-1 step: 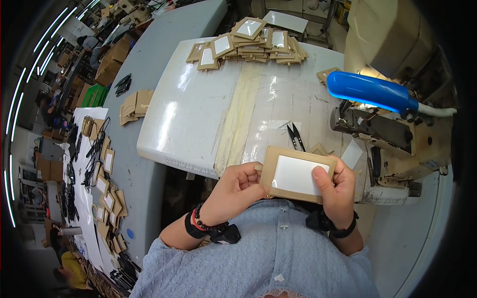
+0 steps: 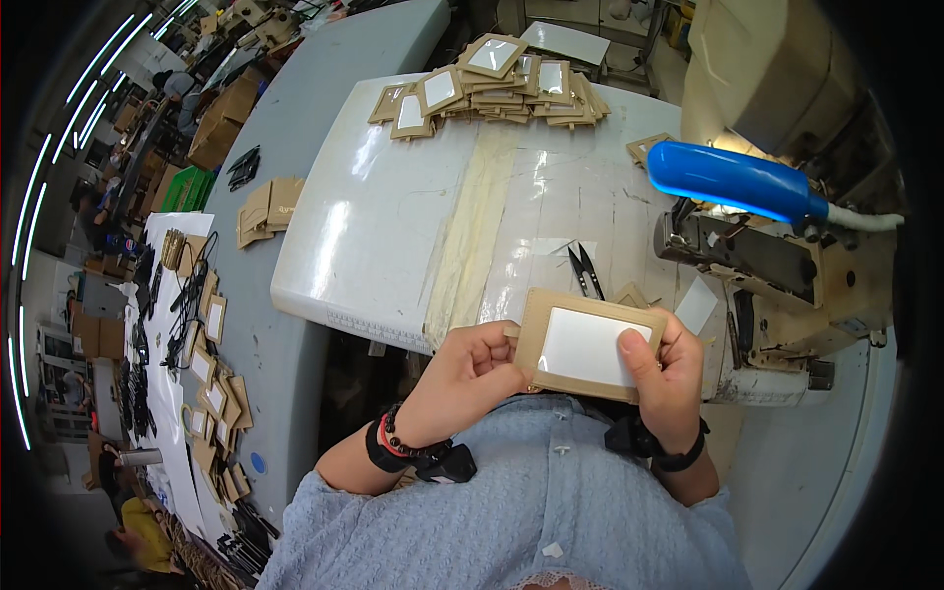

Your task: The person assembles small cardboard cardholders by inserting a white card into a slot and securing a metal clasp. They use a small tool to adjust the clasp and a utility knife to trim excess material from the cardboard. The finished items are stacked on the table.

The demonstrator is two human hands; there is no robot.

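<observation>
A tan card holder [image 2: 586, 346] with stitched edges and a pale window is held up in front of my body, above the table's near edge. My right hand [image 2: 673, 376] grips its right end, thumb pressed on the window and fingers behind. At the opposite end, my left hand [image 2: 480, 364] is closed, with thumb and fingers pinching the holder's left edge by a small tab. Just beyond the holder lie black thread snips [image 2: 586, 270], blades parted. Part of another tan piece [image 2: 629, 295] shows behind the holder.
A heap of similar card holders [image 2: 492, 84] covers the table's far side. On the right stands a sewing machine [image 2: 747, 256] with a blue lamp [image 2: 733, 182] over it. More holders [image 2: 218, 398] and black cords [image 2: 197, 305] lie on the grey table [image 2: 285, 216] at left.
</observation>
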